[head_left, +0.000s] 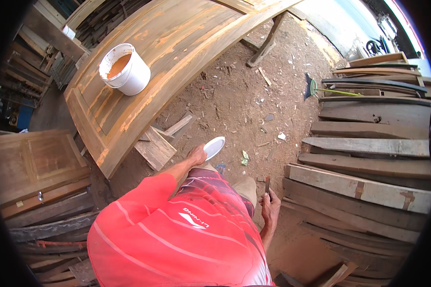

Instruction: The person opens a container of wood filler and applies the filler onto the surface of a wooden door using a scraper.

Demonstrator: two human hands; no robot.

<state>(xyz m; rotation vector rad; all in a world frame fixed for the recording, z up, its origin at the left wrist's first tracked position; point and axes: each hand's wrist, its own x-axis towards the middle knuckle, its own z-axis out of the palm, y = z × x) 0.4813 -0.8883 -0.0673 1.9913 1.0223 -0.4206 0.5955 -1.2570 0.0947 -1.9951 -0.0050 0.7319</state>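
My left hand [196, 155] is closed on the edge of a round white lid [215, 149], held low in front of my body. In my right hand [271, 209], a small dark flat scraper [267, 184] points up from between thumb and fingers; its exact kind is hard to make out. Ahead and to the left, a white bucket [138, 76] of orange-brown paste stands on a large wooden door panel [177, 57]. Streaks of similar orange colour mark the panel's wood. Both hands are apart from the panel and the bucket.
Wooden supports [160, 143] hold up the door panel. Stacked boards [368, 148] line the right side, with a green broom [312, 88] by them. Another wooden panel [45, 165] lies on timber at left. Scraps and shavings litter the dirt floor [234, 105].
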